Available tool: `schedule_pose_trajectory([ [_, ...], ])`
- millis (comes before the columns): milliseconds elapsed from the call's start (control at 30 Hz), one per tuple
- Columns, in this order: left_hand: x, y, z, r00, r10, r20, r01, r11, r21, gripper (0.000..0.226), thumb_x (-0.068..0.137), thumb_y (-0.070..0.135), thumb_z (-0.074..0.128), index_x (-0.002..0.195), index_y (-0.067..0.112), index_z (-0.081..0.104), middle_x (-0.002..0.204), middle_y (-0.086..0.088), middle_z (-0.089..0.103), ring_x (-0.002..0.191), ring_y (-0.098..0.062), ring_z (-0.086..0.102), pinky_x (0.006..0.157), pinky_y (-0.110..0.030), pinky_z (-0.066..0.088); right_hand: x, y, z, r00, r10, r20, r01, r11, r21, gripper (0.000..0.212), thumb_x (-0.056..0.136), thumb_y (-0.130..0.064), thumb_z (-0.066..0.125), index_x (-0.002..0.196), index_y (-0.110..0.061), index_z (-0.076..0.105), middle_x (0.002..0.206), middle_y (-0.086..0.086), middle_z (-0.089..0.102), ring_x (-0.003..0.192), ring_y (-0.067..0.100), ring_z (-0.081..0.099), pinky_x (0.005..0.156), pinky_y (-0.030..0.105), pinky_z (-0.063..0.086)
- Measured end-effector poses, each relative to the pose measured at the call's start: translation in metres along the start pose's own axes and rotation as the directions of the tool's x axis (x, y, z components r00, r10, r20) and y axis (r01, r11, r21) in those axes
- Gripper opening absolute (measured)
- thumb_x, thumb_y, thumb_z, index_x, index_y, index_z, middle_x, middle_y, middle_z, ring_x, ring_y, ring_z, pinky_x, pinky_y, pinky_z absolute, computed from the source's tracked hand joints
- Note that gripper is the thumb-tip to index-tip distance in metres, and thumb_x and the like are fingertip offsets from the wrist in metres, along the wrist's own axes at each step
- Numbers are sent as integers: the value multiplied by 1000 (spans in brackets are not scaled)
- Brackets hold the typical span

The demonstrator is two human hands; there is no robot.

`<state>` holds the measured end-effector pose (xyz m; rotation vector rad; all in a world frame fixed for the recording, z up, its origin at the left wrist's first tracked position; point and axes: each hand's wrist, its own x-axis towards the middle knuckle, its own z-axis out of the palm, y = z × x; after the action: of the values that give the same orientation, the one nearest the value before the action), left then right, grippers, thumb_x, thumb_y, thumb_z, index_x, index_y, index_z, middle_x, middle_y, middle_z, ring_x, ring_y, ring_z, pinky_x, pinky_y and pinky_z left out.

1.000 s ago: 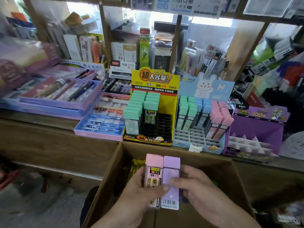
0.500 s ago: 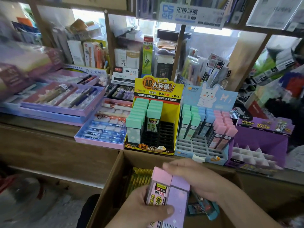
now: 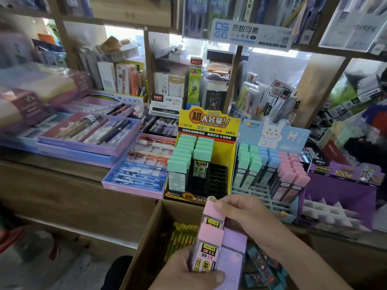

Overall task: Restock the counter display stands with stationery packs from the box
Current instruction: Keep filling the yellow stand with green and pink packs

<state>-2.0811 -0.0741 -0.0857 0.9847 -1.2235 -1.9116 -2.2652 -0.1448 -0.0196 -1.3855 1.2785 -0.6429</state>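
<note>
My left hand (image 3: 188, 271) grips a bundle of pencil-lead packs over the cardboard box (image 3: 152, 233): a pink-capped pack (image 3: 209, 245) and a lilac pack (image 3: 232, 254) side by side. My right hand (image 3: 245, 214) pinches another pink-capped pack (image 3: 213, 214) by its top, raised a little above the bundle. On the counter just behind stand the yellow display stand (image 3: 209, 126) holding green packs with several black slots bare, the blue bunny stand (image 3: 272, 135) with green, blue and pink packs, and the purple stand (image 3: 343, 185) with bare white slots.
Yellow packs (image 3: 184, 237) and dark blue packs (image 3: 263, 266) lie inside the box. Purple and pink pen trays (image 3: 90, 147) fill the counter at left. Crowded shelves of stationery rise behind the stands. The floor (image 3: 52, 268) lies at lower left.
My right hand moved from the side of the bundle to its top and has drawn one pink pack upward. The bundle in my left hand has tilted and shifted right.
</note>
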Motion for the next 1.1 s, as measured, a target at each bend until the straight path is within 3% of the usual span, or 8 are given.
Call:
schedule_pose_trajectory([
  [100,-3,1,-5,1000,-5,16,6,999,-36,48,94,8,71,140,14,58,137,-5,67,130,-21,61,104,-26,50,0,-15,-3,984,-155,-91,143,982,-127,21,102,-33,61,90,-33,78,88,-4,80,84,15,73,76,28,56],
  [200,-6,0,-6,1000,-9,-1,9,994,-106,45,95,4,68,140,10,60,138,-11,66,132,-27,60,106,-31,50,3,-33,-11,947,-271,-174,242,955,-174,20,102,-27,61,89,-28,76,83,-4,78,68,16,68,66,28,56],
  [367,-8,1,-9,989,-64,-134,45,989,-141,48,87,10,77,133,12,65,130,-9,71,124,-25,66,112,-41,47,18,-59,-21,875,-386,-292,352,922,-164,9,98,-10,66,103,-18,69,86,-7,79,65,17,73,59,24,60],
  [433,-9,-1,-10,974,-89,-209,53,984,-171,43,82,10,82,124,14,73,122,-9,75,116,-24,70,103,-37,53,26,-65,-20,859,-421,-291,370,904,-216,15,98,-10,65,104,-23,64,88,-6,78,70,13,74,63,25,60],
  [567,-11,-1,-11,952,-117,-281,56,975,-216,43,78,9,81,120,9,74,116,-14,76,111,-29,72,95,-35,55,44,-67,-19,824,-502,-262,383,835,-394,21,99,-13,64,104,-33,60,90,0,71,83,16,68,78,45,60],
  [733,-11,4,-11,947,-136,-293,78,976,-203,40,82,10,79,121,12,72,114,-9,78,108,-24,74,90,-31,57,62,-63,-16,773,-589,-236,432,761,-484,14,99,-13,65,104,-25,65,90,-7,66,83,1,60,70,20,52],
  [933,-13,7,-13,951,-147,-272,93,975,-202,49,81,14,79,128,14,67,120,-7,76,115,-25,71,107,-44,51,69,-52,-12,775,-609,-169,466,732,-497,11,98,-16,68,103,-25,67,94,-16,66,88,-5,61,73,9,48],
  [1100,-13,6,-10,947,-158,-280,101,973,-206,47,79,12,79,125,13,70,118,-8,76,114,-26,71,106,-44,51,74,-49,-10,756,-632,-169,472,705,-529,20,92,-12,75,100,-28,65,97,-12,61,85,0,60,73,11,49],
])
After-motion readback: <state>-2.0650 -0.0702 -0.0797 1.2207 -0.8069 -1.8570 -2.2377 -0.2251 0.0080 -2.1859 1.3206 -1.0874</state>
